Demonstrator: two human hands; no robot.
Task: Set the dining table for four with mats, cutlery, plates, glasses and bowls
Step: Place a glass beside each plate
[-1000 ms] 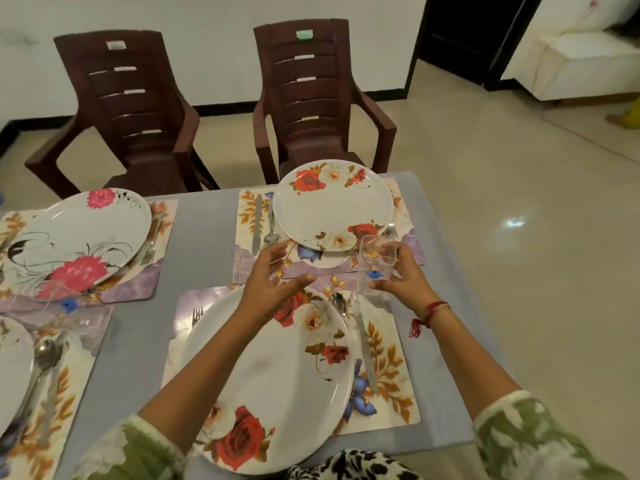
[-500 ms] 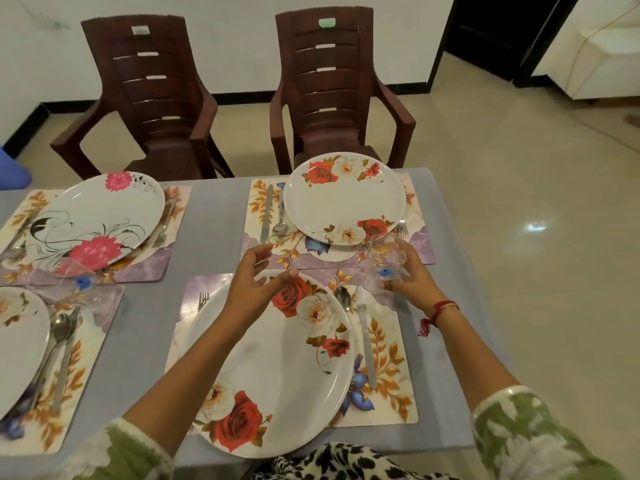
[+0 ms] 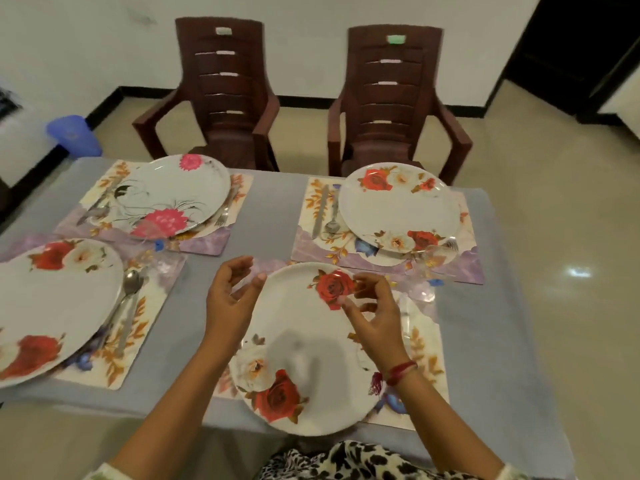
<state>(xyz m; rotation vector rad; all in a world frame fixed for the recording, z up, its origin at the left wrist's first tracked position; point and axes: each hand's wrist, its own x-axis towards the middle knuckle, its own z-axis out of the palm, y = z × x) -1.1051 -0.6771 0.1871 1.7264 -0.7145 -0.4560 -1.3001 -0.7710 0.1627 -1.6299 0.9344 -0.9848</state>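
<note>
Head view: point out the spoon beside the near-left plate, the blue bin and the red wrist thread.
spoon (image 3: 131, 280), head view, on its bowl.
blue bin (image 3: 74, 135), head view, on its side wall.
red wrist thread (image 3: 401, 370), head view, on the band across the wrist.

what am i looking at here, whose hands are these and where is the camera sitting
There is no machine here. A person wears one camera on the head, and it looks down at their own bare hands. The left hand and right hand hover over the nearest plate, fingers loosely curled, holding nothing. The grey table carries four floral mats with plates and cutlery on them, such as a spoon. Two brown chairs stand beyond.
</note>
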